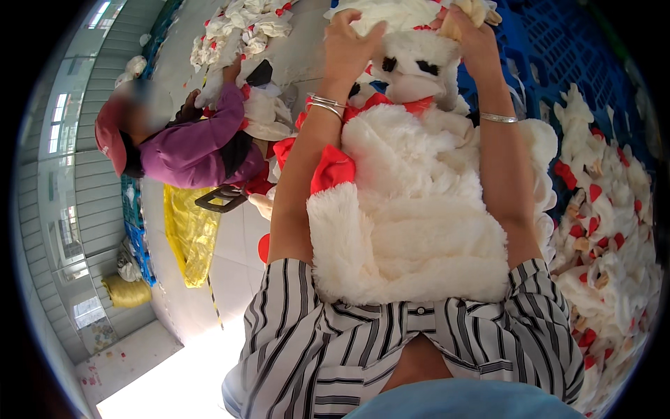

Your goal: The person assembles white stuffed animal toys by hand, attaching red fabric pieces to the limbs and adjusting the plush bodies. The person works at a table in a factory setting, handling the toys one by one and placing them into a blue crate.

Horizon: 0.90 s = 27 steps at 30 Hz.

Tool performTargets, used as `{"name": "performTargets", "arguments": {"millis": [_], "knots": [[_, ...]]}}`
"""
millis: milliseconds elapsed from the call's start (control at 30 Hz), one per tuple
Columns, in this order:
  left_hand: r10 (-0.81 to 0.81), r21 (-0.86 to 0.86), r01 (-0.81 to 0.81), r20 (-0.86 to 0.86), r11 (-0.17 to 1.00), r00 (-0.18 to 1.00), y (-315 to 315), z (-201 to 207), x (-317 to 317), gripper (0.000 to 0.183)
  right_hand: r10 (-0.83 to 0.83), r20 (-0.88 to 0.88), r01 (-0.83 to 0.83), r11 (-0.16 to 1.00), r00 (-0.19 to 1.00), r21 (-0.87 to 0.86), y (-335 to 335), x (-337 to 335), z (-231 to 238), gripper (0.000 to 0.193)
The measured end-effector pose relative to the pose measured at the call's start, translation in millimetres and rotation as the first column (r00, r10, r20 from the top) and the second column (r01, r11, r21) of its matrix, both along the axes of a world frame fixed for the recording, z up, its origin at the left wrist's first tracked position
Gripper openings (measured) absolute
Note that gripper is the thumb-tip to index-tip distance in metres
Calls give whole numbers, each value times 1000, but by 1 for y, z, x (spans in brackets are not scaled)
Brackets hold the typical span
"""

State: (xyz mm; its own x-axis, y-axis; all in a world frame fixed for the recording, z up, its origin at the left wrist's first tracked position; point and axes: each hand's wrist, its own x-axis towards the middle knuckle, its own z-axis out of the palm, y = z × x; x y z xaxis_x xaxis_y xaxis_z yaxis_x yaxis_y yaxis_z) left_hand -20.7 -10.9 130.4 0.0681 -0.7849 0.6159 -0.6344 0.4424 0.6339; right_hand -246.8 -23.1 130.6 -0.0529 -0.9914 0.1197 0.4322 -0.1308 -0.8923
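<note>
A white fluffy plush toy skin (426, 237) with a red-tipped limb (333, 170) lies limp against my front, between my forearms. At its upper end is a head (417, 66) with two black eye patches and red trim below. My left hand (351, 45) is at the head's upper left, thumb and fingers apart, lying against white plush. On the other side, my right hand (472, 38) is closed around a beige ear-like piece (481, 10) at the head's upper right. The tips of its fingers are partly hidden.
Blue plastic crates (558, 49) stand at the far right. A heap of white and red plush skins (607, 258) lies along the right, another pile (244, 28) at the far left. A person in purple (202, 143) works at left, near a yellow plastic bag (188, 234).
</note>
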Motion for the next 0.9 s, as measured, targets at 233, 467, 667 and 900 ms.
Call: {"name": "performTargets", "arguments": {"millis": [233, 467, 667, 900], "knots": [[-424, 680, 269, 68, 682, 903, 21, 1, -36, 61, 37, 153, -24, 996, 988, -88, 32, 9, 36, 25], [113, 555, 89, -320, 827, 941, -1, 7, -21, 53, 249, -776, -270, 957, 579, 105, 16, -8, 7, 74], [181, 519, 159, -544, 840, 819, 4, 14, -15, 52, 494, -711, -373, 864, 500, 338, 28, 5, 6, 56], [208, 659, 122, -399, 742, 893, 4, 20, -4, 66, 11, -164, -50, 972, 986, -231, 15, -23, 10, 29]]}}
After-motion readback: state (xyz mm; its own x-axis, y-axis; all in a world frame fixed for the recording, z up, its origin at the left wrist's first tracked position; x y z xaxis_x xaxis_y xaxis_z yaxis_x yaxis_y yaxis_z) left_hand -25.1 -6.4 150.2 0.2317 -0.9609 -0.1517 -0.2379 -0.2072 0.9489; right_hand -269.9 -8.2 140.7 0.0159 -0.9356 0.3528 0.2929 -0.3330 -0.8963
